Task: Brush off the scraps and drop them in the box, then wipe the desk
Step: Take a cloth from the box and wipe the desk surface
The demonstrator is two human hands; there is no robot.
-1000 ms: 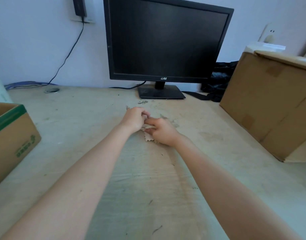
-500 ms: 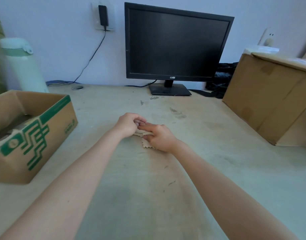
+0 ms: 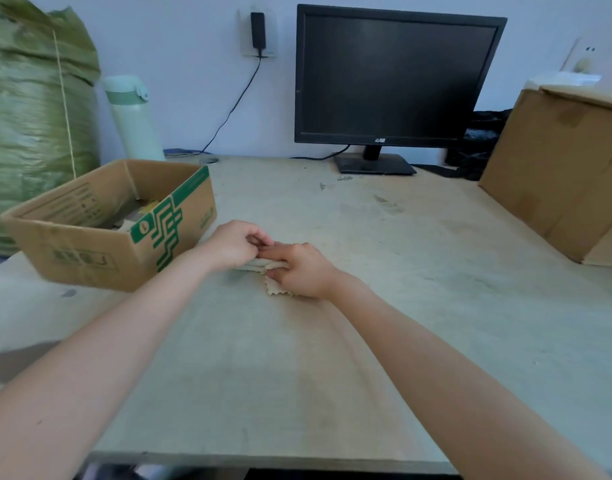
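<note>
Scraps (image 3: 344, 178): a few small dark flecks on the far tabletop (image 3: 332, 358), just in front of the monitor (image 3: 394, 77) base, with fainter marks to their right. Whether more scraps lie folded inside the cloth cannot be told.

Cloth (image 3: 275, 289): beige with a zigzag-cut edge, bunched at mid tabletop just right of the box. It is mostly hidden under both hands.

Left hand (image 3: 237, 244): sits on the left end of the cloth, fingers curled tight and pinching its folded edge.

Right hand (image 3: 303, 270): sits on the right part of the cloth, thumb and fingers closed on it. Its fingertips touch those of the left hand.

Box (image 3: 90, 258): open, with green print, at the left of the tabletop. Its right wall is just beside the left hand. There are some contents inside that cannot be identified.

Other items: a large carton (image 3: 557, 161) at far right, a pale bottle (image 3: 133, 119) and a green sack (image 3: 27, 116) behind the box, and a charger (image 3: 258, 29) with its cable on the wall.

Step in hand, as judged: the cloth is being gathered beside the box, apparently the end of the brushing, with the drop not yet made and no wiping begun.

Next move calls for: lifting the bunched cloth with its folds kept closed so nothing spills. It must clear the right wall of the box before the fingers loosen over the opening. The flecks by the monitor base need a further sweep before wiping.
</note>
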